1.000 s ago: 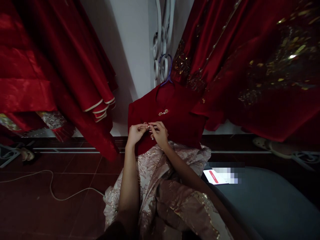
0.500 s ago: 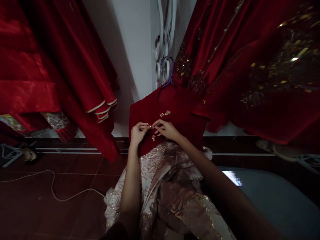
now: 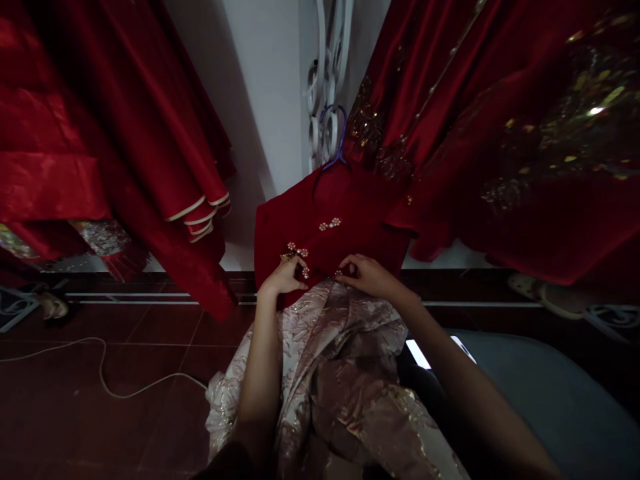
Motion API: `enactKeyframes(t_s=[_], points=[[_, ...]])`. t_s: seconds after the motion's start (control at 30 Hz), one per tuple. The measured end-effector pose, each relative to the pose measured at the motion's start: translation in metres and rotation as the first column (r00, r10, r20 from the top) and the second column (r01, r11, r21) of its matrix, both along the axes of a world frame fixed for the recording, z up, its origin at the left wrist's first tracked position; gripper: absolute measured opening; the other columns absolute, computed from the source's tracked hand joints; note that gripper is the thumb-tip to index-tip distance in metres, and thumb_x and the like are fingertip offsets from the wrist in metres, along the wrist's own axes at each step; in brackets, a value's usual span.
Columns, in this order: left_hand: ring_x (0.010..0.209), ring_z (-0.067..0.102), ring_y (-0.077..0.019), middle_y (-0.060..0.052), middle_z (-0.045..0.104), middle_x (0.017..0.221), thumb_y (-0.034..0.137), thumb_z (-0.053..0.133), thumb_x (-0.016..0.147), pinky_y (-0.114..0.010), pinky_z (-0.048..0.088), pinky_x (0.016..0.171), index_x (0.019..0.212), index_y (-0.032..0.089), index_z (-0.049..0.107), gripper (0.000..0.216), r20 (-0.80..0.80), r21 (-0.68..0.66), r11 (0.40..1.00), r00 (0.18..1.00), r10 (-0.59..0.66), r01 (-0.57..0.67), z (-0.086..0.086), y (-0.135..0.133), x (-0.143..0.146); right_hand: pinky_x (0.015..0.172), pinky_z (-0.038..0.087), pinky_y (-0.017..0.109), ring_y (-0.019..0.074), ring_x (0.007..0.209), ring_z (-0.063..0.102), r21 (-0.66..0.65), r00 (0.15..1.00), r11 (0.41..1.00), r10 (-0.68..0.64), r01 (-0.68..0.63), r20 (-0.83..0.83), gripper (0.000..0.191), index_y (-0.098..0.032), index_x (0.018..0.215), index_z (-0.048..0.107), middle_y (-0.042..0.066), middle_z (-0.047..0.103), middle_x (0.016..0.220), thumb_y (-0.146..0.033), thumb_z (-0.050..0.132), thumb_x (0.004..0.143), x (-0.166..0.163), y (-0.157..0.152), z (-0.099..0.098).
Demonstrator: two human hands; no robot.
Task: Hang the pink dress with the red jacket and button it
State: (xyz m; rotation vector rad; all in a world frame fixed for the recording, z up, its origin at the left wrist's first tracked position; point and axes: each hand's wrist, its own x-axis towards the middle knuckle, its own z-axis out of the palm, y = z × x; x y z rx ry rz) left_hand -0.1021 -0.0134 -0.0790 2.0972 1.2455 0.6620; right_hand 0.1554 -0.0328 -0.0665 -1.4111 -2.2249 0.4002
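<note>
From the head camera, my left hand (image 3: 284, 277) rests at the lower left of a dark red, sleeveless-looking cloth bodice (image 3: 330, 247), its thumb and forefinger bent into a narrow, part-open curve. Between those tips sits a small flower-shaped clasp half of pale beads and gold (image 3: 305, 273); I cannot tell whether I am pinching it or merely touching around it. My right hand (image 3: 370, 277) is well apart from it, near the bodice's bottom edge, the thumb and forefinger making a small loop that closes at the tips on a tiny beaded clasp end (image 3: 339, 272). Just above my left fingers lies a branching beaded gold clasp (image 3: 298, 250), and higher up the front, a slanting pearl-and-gold clasp (image 3: 330, 225) that neither hand touches. The bodice hangs in front of me on a thin purple hanger (image 3: 340, 152), beside white curled metalwork (image 3: 327, 130). Shiny pink-and-silver brocade fabric (image 3: 300, 333) spreads beneath my wrists, between my forearms.
</note>
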Motion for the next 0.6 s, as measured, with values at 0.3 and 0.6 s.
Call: enactKeyframes(t_s=[0.3, 0.6], points=[[0.066, 0.053, -0.0116, 0.001, 0.058, 0.078, 0.03, 0.069, 0.066, -0.024, 0.042, 0.065, 0.084, 0.019, 0.051, 0.028, 0.069, 0.09, 0.996, 0.998, 0.007, -0.013, -0.003, 0.001, 0.01, 0.055, 0.038, 0.02, 0.0102, 0.061, 0.054, -0.03, 1.0, 0.999, 0.016, -0.017, -0.009, 0.011, -0.019, 0.079, 0.056, -0.001, 0.058, 0.07, -0.022, 0.063, 0.07, -0.013, 0.001, -0.013], [0.06, 0.05, -0.0098, 0.004, 0.054, 0.071, 0.018, 0.064, 0.066, -0.022, 0.036, 0.059, 0.086, 0.02, 0.05, 0.025, 0.081, 0.255, 0.962, 0.994, 0.08, -0.098, 0.011, -0.004, 0.009, 0.045, 0.047, 0.02, 0.0136, 0.063, 0.064, -0.319, 0.607, 0.942, -0.191, -0.109, -0.771, 0.035, -0.018, 0.079, 0.051, 0.002, 0.063, 0.078, -0.041, 0.071, 0.063, -0.051, -0.013, 0.007]])
